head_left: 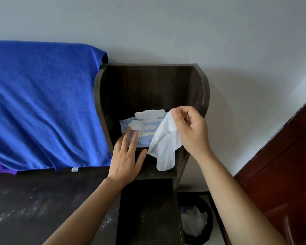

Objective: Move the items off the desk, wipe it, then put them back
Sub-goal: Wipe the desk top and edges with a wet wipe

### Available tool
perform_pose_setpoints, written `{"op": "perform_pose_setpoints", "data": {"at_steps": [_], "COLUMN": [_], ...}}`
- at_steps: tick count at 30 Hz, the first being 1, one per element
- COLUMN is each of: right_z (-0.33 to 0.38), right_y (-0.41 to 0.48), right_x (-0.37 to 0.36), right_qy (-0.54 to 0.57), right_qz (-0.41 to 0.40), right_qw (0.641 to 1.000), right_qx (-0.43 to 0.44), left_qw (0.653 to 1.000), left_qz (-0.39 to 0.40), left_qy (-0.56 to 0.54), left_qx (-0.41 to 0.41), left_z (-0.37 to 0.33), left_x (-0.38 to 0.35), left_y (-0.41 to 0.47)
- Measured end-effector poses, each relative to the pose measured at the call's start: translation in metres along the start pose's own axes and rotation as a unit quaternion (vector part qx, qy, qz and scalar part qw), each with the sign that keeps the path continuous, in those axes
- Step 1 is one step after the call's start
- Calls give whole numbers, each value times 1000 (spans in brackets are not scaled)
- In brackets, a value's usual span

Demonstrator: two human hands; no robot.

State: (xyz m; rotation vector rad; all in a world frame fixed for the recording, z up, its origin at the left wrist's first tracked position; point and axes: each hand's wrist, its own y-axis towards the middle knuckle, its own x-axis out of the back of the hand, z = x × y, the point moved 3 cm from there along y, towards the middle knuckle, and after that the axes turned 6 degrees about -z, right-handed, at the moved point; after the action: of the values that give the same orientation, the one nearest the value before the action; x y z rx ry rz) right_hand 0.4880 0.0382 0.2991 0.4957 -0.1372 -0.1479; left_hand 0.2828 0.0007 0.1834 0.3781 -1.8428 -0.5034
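While left grip (125,161) lies flat on pack (143,142), right grip (191,128) pinches wipe (166,140).

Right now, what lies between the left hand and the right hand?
In the head view, the white wipe hangs there, pinched by the right hand; the left hand rests on the wipes pack.

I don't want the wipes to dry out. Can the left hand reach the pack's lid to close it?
Probably yes. The left hand lies flat on the wipe pack, and the open lid stands just past its fingertips, nothing between. The right hand holds the wipe off to the side.
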Motion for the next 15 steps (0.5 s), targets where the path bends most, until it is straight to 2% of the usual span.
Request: {"op": "perform_pose_setpoints", "data": {"at_steps": [3,5,9,12,15], "right_z": [-20,-32,-48,-55,-63], "right_y": [-16,-29,-61,-87,-121], "right_x": [-7,-20,-56,-86,-121], "right_qy": [6,-1,-15,-76,-153], "right_qz": [16,45,120,160,197], "right_qw": [999,998,989,981,964], "right_qx": [-35,-53,-83,-78,-94], "left_qw": [998,998,987,965,951], "left_qz": [-50,-53,23,97,142], "left_qy": [-26,-5,63,93,113], "left_qx": [16,40,148,225,250], "left_z": [8,21,56,88,126], "left_x": [10,16,26,35,48], "left_y": [-44,-73,-122,-156,-188]}}
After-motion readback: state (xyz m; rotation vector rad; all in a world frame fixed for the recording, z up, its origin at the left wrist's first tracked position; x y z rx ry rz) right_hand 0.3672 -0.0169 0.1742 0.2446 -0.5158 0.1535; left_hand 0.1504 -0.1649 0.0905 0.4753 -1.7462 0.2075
